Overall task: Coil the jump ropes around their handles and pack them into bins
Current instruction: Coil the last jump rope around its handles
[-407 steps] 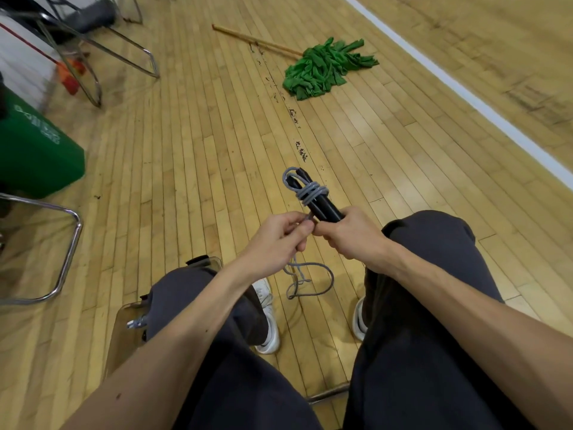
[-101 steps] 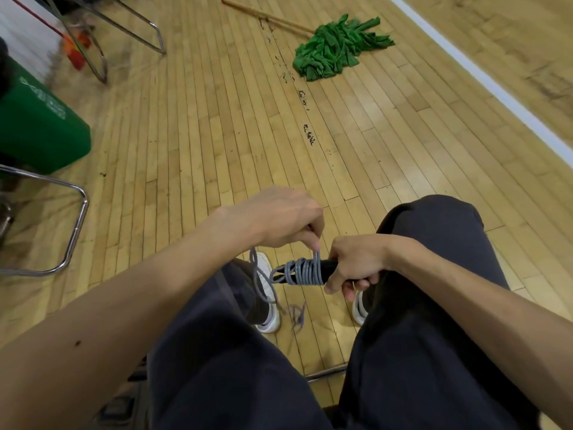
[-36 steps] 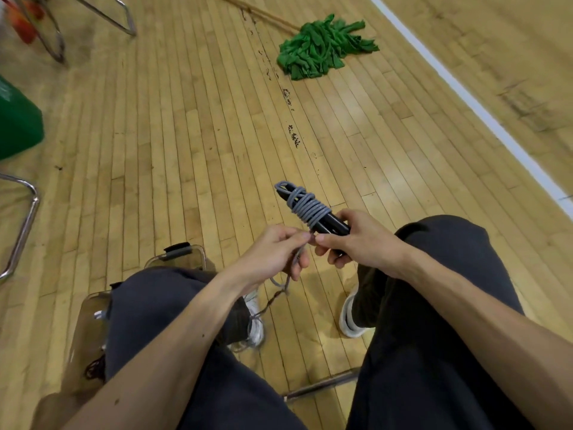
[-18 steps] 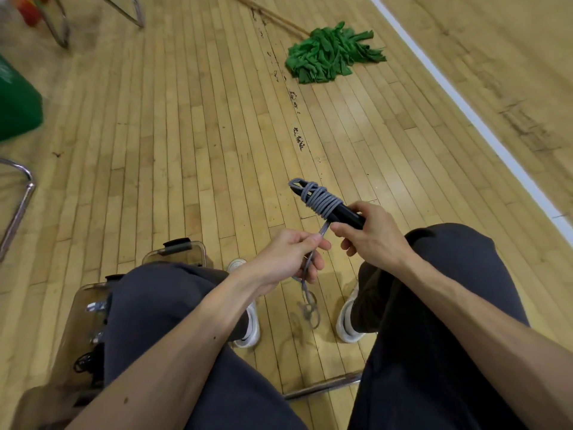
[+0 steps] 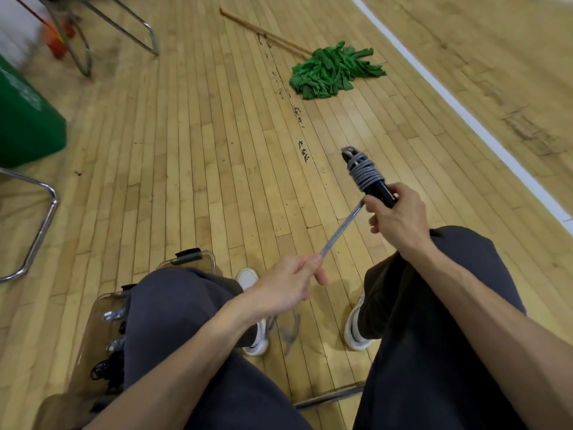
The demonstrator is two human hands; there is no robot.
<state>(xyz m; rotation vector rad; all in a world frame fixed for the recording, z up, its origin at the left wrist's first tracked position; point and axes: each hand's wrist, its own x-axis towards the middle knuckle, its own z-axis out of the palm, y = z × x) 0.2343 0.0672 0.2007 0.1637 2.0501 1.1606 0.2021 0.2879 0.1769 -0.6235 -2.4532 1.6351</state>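
The step in hand is the coiling itself: the right hand point(image 5: 400, 212) grips the paired black handles point(image 5: 380, 190) in the air ahead of the right knee, with grey rope point(image 5: 341, 226) already wound in tight turns round their far end. The left hand point(image 5: 291, 283) pinches the rope between thumb and fingers and draws it taut toward the left knee. A short loose tail point(image 5: 290, 332) hangs down between the shoes. Next, I judge, the tail must be wound on and secured, then the bundle dropped into the clear bin point(image 5: 96, 336) on the floor by the left leg. Half a second ago the hands were close together and the rope hung slack; now they are well apart
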